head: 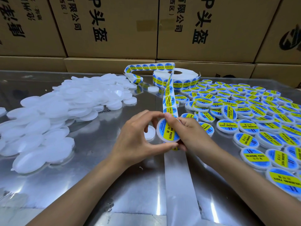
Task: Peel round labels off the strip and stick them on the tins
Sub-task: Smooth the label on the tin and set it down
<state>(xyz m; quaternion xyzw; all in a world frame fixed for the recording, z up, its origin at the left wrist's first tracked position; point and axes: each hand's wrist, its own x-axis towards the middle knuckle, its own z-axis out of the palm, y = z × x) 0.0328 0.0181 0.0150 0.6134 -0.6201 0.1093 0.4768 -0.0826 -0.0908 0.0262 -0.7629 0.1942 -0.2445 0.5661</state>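
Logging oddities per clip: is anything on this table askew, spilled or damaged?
Nothing looks damaged or spilled. The label strip twists once between the roll and the hands, and the labelled tins lie overlapped at mixed angles, some tilted. The tin held by the left hand and right hand carries its label.

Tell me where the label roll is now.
In the head view the roll lies at the table's far edge, centre, before the cardboard boxes, between the plain tins on the left and labelled tins on the right.
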